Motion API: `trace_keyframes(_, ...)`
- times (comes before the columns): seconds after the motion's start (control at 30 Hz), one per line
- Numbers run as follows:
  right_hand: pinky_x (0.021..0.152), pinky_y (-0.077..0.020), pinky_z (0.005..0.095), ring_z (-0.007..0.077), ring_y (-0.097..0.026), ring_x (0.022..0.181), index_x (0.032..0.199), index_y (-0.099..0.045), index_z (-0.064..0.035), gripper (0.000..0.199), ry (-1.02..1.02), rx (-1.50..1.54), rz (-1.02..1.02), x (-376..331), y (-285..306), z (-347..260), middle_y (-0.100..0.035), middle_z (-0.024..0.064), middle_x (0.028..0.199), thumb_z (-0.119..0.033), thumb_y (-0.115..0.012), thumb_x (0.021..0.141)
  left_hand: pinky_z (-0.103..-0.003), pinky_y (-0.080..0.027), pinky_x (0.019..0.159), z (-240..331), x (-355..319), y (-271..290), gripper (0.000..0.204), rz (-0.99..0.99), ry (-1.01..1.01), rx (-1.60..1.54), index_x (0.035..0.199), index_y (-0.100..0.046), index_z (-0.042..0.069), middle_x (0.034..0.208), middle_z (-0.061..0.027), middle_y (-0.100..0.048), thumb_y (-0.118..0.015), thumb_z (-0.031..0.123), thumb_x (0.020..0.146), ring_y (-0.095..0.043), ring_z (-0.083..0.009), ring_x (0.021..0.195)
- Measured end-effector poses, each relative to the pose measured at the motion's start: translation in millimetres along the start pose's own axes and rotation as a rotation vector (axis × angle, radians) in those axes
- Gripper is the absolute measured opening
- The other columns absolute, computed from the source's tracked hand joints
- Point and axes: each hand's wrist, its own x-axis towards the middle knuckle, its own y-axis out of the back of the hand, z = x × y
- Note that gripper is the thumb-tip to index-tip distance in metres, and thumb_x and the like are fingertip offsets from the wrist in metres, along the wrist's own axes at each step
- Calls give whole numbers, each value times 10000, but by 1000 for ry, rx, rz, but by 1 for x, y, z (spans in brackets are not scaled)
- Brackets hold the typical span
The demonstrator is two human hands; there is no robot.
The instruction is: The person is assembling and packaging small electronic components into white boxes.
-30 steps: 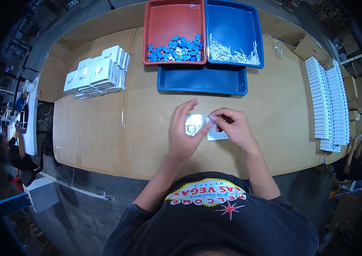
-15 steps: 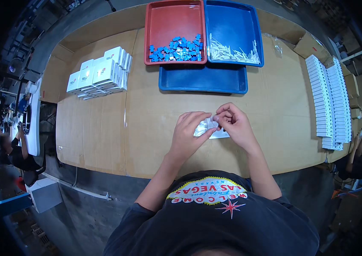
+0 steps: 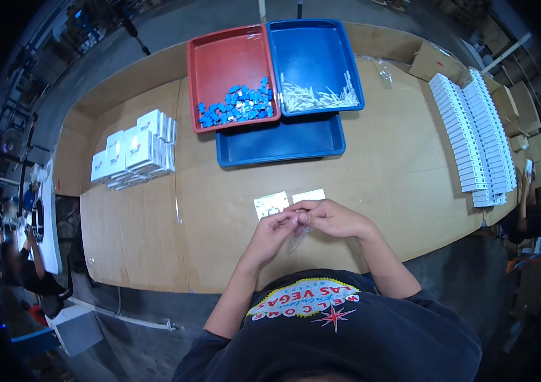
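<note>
Close to my body, both hands meet over a small clear plastic bag (image 3: 296,240). My left hand (image 3: 269,239) pinches one side of it. The fingers of my right hand (image 3: 335,219) are closed on its top edge, right against the left fingertips. The lower part of the bag hangs below the fingers, and its contents are too small to make out. Just beyond the hands lie a white square piece (image 3: 270,203) with dark marks and a plain white flat piece (image 3: 309,195), partly covered by my right hand.
A red tray (image 3: 229,57) of small blue parts and a blue tray (image 3: 309,44) of thin white sticks rest at the back, over another blue tray (image 3: 283,141). White boxes (image 3: 140,148) are stacked at left, more boxes (image 3: 468,137) at right. Other people sit at both sides.
My hands have come together and nearer my body, with the clear bag now hanging between them. The white pieces beyond them show more. The whole view has shifted and tilted.
</note>
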Motion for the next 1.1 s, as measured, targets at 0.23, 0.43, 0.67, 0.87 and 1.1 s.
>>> trace_keyframes(0.23, 880, -536, 336, 157, -619, 893, 1223, -734, 25, 541, -116, 28, 31, 6, -4, 7, -677, 111, 1352, -419, -433, 1146, -310, -535, 920, 5, 0, -7, 358, -92, 27, -8, 1253, -685, -44, 1096, -109, -732, -522, 249, 1128, -682, -166, 923)
trace_keyframes(0.43, 880, -533, 354, 174, -625, 907, 1340, -664, 31, 592, -127, 32, 6, 12, -6, 13, -730, 116, 1184, -455, -381, 1153, -304, -535, 845, -8, 5, 4, 322, -45, 73, 106, 1238, -689, -43, 1056, -90, -721, -539, 216, 1119, -635, -133, 867)
trace_keyframes(0.67, 913, -529, 341, 186, -639, 907, 1235, -703, 59, 594, -236, 9, -124, 17, -5, 16, -671, 117, 1356, -433, -380, 1157, -288, -528, 818, -12, -2, 1, 288, -81, 97, -20, 1213, -704, -19, 1034, -65, -726, -573, 212, 1102, -609, -106, 843)
trace_keyframes(0.87, 948, -532, 351, 185, -670, 970, 1106, -756, 49, 587, -251, 82, -135, 19, -10, 11, -619, 146, 1469, -425, -413, 1149, -277, -509, 786, -21, -4, 9, 318, -82, 110, -105, 1207, -688, -28, 999, -65, -703, -539, 239, 1119, -598, -112, 819)
trace_keyframes(1.1, 837, -539, 364, 181, -678, 877, 1008, -758, 6, 362, -133, -341, 296, 32, 77, -16, -755, 111, 974, -323, -617, 1063, -219, -395, 646, -17, -5, 11, 404, -25, 151, -229, 1364, -613, -14, 920, -3, -597, -498, 295, 1131, -443, -59, 688)
